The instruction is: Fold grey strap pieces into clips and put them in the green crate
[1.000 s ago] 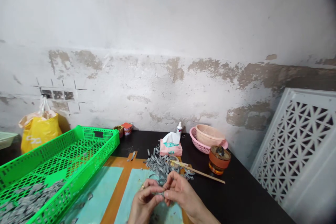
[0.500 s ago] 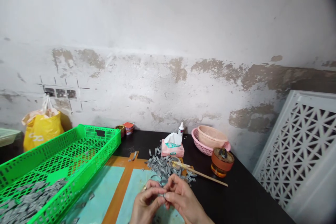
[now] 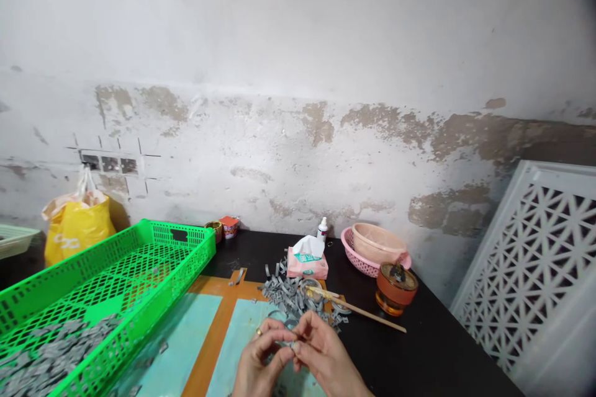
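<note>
My left hand (image 3: 264,356) and my right hand (image 3: 321,350) meet at the front of the table, fingertips pinched together. Between them is a small grey strip (image 3: 287,343), mostly covered by the fingers, so its exact kind is hidden. A ring shows on a left finger. Just beyond the hands lies a heap of grey curved strips (image 3: 284,288). At the heap's right edge a small round dish (image 3: 311,287) holds something yellowish, with a wooden stick (image 3: 367,310) lying across it. Under my hands is a light blue sheet (image 3: 242,329) edged with brown tape (image 3: 215,329).
A green crate (image 3: 181,263) with many grey pieces (image 3: 60,347) stands left. Behind the heap are a tissue pack (image 3: 307,265) and white bottle (image 3: 322,229). Pink baskets (image 3: 378,242) and an amber jar (image 3: 397,288) stand right. A yellow bag (image 3: 79,229) hangs by the wall; a white lattice panel (image 3: 540,260) leans right.
Both hands stay pinched together at nearly the same spot, with only slight finger movement. The whole view has shifted a few pixels; nothing else has visibly moved.
</note>
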`<state>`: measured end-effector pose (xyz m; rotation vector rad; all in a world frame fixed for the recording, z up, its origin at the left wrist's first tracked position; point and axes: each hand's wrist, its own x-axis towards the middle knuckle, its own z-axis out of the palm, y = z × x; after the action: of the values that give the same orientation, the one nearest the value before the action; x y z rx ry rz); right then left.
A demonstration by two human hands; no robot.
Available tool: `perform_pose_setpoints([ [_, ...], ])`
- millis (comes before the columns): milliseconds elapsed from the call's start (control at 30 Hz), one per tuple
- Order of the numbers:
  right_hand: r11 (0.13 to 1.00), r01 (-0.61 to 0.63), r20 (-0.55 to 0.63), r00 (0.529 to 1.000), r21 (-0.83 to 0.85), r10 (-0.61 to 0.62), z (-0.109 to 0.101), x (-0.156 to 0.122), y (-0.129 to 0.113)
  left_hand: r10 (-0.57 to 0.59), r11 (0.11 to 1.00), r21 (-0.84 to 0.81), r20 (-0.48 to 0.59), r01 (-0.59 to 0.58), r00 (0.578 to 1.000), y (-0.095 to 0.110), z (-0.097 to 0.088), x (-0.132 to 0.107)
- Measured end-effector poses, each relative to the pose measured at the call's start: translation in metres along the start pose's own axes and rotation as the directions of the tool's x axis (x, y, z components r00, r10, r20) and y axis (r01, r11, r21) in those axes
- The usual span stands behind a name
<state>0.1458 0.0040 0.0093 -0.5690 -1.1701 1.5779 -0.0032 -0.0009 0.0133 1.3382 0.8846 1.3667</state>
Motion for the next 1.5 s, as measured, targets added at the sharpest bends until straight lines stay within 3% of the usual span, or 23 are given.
perform_pose_setpoints([
  [133,0.999,-0.032,0.004,0.999,0.025,0.032,0.000,0.000,0.001,0.023,0.996,0.081,0.018,-0.024,1.000,0.000,-0.001,-0.001],
  [367,0.988,-0.137,-0.012,0.990,0.068,0.138,-0.003,0.003,0.000,-0.046,0.999,-0.005,0.089,0.047,0.995,0.003,-0.001,0.000],
  [533,0.998,-0.047,-0.077,0.996,-0.039,0.044,-0.008,0.007,0.006,-0.126,0.976,-0.152,0.184,0.155,0.975,0.012,-0.003,-0.002],
  [667,0.986,-0.036,-0.103,0.994,-0.164,0.019,-0.013,0.009,0.003,-0.223,0.958,-0.163,0.094,0.236,0.970,0.003,-0.004,0.001],
  [833,0.969,-0.118,-0.102,0.990,-0.218,0.097,-0.017,0.008,-0.004,-0.195,0.965,-0.192,-0.062,0.180,0.979,-0.014,-0.006,0.004],
  [967,0.929,-0.168,-0.074,0.986,-0.329,0.152,-0.015,0.008,0.006,-0.161,0.967,-0.212,-0.087,0.140,0.983,-0.015,-0.002,0.002],
  [1167,0.875,-0.106,-0.129,0.990,-0.472,0.050,-0.017,0.009,0.021,-0.177,0.973,-0.170,-0.098,0.159,0.979,-0.012,-0.001,0.001],
  [1300,0.811,-0.056,-0.120,0.993,-0.583,-0.017,-0.017,0.007,0.016,-0.183,0.983,-0.044,-0.095,0.179,0.979,-0.011,-0.006,0.001],
  [1400,0.785,-0.056,-0.101,0.995,-0.617,-0.009,-0.013,0.006,0.012,-0.124,0.978,0.161,-0.070,0.133,0.990,-0.012,-0.008,0.001],
  [1500,0.746,-0.054,-0.072,0.997,-0.664,0.007,-0.011,0.005,0.011,-0.101,0.916,0.390,0.006,0.090,0.995,-0.018,-0.006,-0.001],
])
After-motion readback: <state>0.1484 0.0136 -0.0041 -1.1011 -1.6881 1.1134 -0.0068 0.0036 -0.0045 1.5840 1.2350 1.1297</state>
